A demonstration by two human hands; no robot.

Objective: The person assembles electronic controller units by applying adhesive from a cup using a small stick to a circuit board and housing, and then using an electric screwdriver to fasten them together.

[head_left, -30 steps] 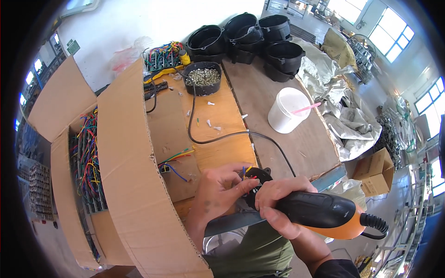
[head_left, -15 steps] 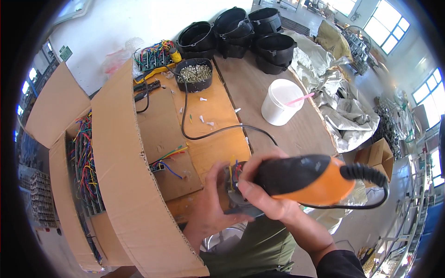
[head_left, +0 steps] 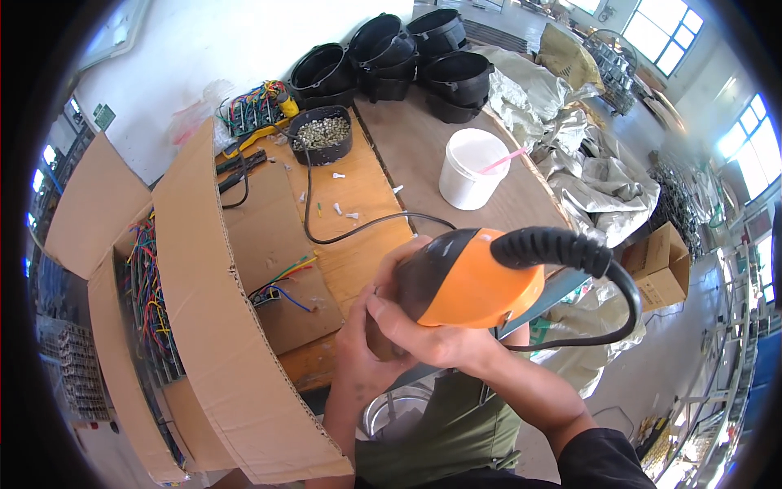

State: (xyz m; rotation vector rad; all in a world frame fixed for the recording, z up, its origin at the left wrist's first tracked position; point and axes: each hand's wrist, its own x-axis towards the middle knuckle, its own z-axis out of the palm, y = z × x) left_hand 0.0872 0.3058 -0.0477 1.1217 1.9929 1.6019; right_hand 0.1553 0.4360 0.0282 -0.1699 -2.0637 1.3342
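While the right hand (head_left: 428,338) grips an orange and black power tool (head_left: 481,285) from the near side, thumb laid along its body, the left hand (head_left: 358,354) curls in under the tool's front end, just over the near edge of the workbench (head_left: 366,183). A dark part (head_left: 383,338) shows between the two hands, mostly hidden, and I cannot tell whether the left fingers are closed on it. From the tool's back end a ribbed black cord (head_left: 631,306) loops away to the right and down.

To the left of the hands, a small wired block (head_left: 266,297) lies on a flat cardboard sheet (head_left: 285,330), its coloured leads spread to the right. A big cardboard box (head_left: 216,318) stands at the left, packed with wired pieces (head_left: 147,285). Farther off sit a black tray (head_left: 332,152) of small metallic bits, a white bucket (head_left: 464,191) holding a pink stick (head_left: 503,160), and stacked black pots (head_left: 379,61).
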